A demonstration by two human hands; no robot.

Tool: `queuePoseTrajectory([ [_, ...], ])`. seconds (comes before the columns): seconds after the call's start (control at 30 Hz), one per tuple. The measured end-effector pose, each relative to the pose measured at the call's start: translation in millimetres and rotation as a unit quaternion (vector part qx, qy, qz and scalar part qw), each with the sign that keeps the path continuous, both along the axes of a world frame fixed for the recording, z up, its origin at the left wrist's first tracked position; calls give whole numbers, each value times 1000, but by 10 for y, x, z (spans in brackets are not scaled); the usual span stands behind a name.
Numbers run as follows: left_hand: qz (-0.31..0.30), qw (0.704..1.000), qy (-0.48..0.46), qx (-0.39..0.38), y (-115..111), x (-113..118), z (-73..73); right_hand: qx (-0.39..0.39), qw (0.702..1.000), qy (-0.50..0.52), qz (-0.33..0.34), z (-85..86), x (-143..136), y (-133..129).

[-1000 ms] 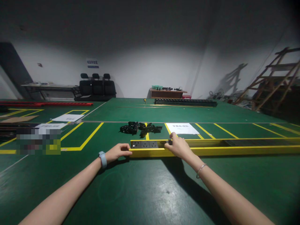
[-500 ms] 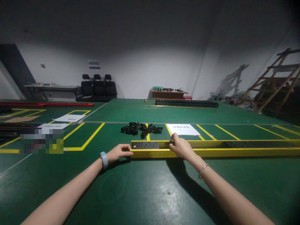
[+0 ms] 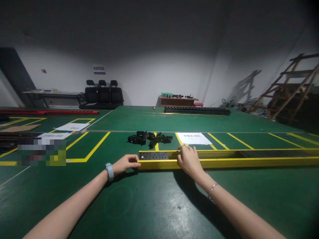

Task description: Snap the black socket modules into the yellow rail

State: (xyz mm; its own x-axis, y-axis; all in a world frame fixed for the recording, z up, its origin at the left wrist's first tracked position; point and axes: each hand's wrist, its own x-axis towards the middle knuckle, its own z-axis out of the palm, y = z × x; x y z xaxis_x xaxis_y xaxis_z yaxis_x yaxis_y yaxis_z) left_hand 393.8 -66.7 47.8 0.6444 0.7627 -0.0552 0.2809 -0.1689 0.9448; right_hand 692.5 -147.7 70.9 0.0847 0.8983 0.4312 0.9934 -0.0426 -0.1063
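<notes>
A long yellow channel (image 3: 224, 162) lies across the green table, open side up. Three black socket modules (image 3: 154, 155) sit inside its left end, and more dark pieces (image 3: 264, 153) lie inside it farther right. With thumb and fingers, my left hand (image 3: 126, 164) grips the channel's left end. My right hand (image 3: 189, 161) is over the channel, just right of the sockets, fingers bent down into it and around the near wall; whatever is beneath the fingers is hidden. Behind the channel lies a pile of black parts (image 3: 142, 137).
A white paper with print (image 3: 194, 138) lies behind my right hand. Farther back are a black rack strip (image 3: 196, 110) and a small yellow-black tool (image 3: 154, 108). At the left are more papers (image 3: 72, 127) and dark bars (image 3: 8, 142).
My right hand has shifted slightly left along the channel, and its fingers are more spread. The left hand keeps its place at the channel's end. The view has tilted slightly.
</notes>
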Motion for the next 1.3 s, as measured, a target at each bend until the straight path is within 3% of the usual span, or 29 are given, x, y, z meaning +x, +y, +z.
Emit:
queuePoseTrajectory([
  [0.17,3,1000,-1,8,-20,11,25,52,979,-5,195,-130,-394,-189],
  [0.27,2,1000,-2,5,-18,11,25,43,968,-21,245,-176,-439,-223],
  [0.57,-7,1000,8,4,-9,-12,31,63,974,-17,219,-135,-272,-215],
  [0.97,3,1000,3,3,8,-5,-14,91,976,-56,190,-257,-234,-131],
  [1.3,-4,1000,11,19,-10,-3,28,90,972,-85,198,-159,-124,-71],
])
